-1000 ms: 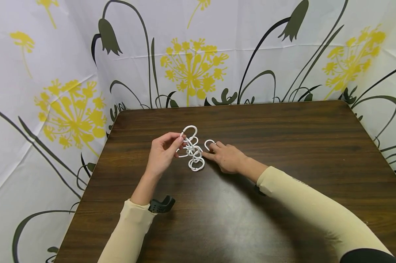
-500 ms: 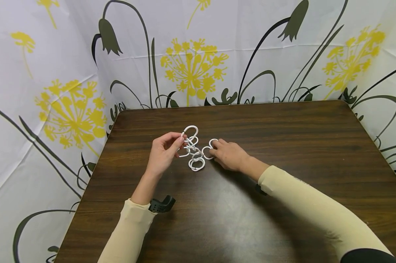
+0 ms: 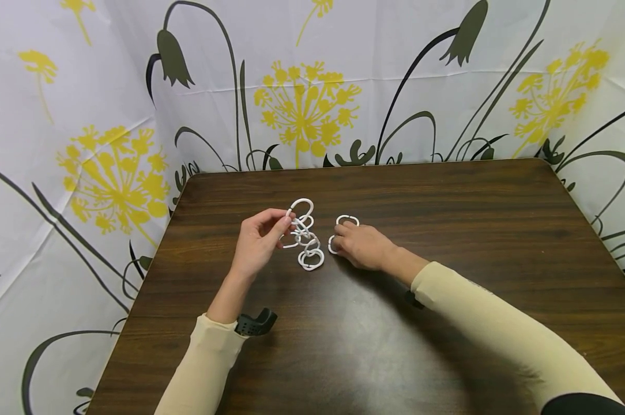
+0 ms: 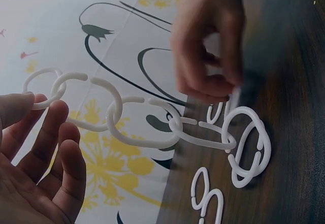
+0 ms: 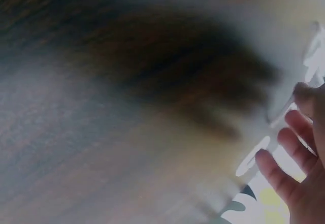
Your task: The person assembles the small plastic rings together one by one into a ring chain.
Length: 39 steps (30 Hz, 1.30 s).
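My left hand (image 3: 258, 239) pinches the end link of a white plastic chain (image 4: 170, 145) between thumb and fingertips. From there the joined C-shaped links slope down to the table, where the last few overlap in a small heap. My right hand (image 3: 364, 246) is low over the table, right of the chain, its fingers curled onto white links. One link (image 3: 347, 217) sticks out beyond its fingertips and another (image 3: 330, 245) shows at its left side, apart from the chain. Its fingers hide whether these two links join. The right wrist view is mostly blurred.
Two more white links (image 4: 208, 198) lie beside the chain. The dark wood-grain table (image 3: 375, 323) reaches back to a white curtain (image 3: 395, 34) with yellow and grey-green plants. A black band (image 3: 256, 323) sits at the left wrist.
My right hand has slid the links beside the chain a short way to the right, widening the gap between them. The left hand and its chain have hardly moved.
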Motion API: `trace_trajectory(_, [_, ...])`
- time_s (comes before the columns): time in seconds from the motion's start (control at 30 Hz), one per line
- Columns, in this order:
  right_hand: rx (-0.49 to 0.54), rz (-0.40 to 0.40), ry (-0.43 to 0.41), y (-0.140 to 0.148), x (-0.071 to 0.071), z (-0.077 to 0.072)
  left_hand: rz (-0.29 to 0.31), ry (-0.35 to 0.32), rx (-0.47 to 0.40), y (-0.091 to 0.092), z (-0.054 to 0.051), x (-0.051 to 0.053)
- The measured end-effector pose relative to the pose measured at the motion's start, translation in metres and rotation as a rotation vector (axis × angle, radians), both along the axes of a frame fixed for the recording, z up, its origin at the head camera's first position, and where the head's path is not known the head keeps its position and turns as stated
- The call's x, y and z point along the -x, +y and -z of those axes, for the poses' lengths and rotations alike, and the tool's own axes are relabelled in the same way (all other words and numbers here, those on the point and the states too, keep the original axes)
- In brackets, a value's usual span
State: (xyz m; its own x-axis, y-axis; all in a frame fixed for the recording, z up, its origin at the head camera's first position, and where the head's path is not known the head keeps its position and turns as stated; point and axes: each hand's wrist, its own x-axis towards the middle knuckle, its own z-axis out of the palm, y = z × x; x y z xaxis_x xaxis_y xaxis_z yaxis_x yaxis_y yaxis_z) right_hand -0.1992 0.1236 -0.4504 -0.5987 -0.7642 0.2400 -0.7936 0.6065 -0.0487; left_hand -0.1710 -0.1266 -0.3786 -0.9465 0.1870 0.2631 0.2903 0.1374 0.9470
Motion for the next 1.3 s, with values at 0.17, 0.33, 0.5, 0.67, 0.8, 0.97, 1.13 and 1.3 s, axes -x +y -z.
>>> trace_trajectory(0.17, [0.152,0.100,-0.202,0.000,0.000,-0.024,0.000,0.009,0.004,0.000,0.001,0.000])
trace_trajectory(0.33, [0.420,0.186,-0.377,0.002,0.004,-0.057,0.006,0.013,0.010,-0.001,0.002,0.000])
trace_trajectory(0.5, [0.682,0.226,-0.452,0.004,0.005,-0.088,0.006,0.008,0.024,-0.001,0.001,0.000])
trace_trajectory(0.67, [0.841,0.237,-0.506,0.002,0.004,-0.109,0.007,0.001,0.042,-0.001,-0.003,-0.002])
trace_trajectory(0.8, [0.929,0.176,-0.589,-0.002,0.003,-0.120,0.012,0.003,0.065,0.004,-0.018,-0.011])
trace_trajectory(0.97, [0.974,0.104,-0.665,-0.010,0.000,-0.128,0.019,0.012,0.089,0.008,-0.029,-0.017])
trace_trajectory(1.13, [0.917,0.123,-0.635,-0.019,-0.001,-0.130,0.040,0.035,0.091,0.007,-0.014,-0.008])
trace_trajectory(1.3, [0.824,0.160,-0.542,-0.028,0.002,-0.132,0.034,0.057,0.111,0.005,-0.001,-0.001])
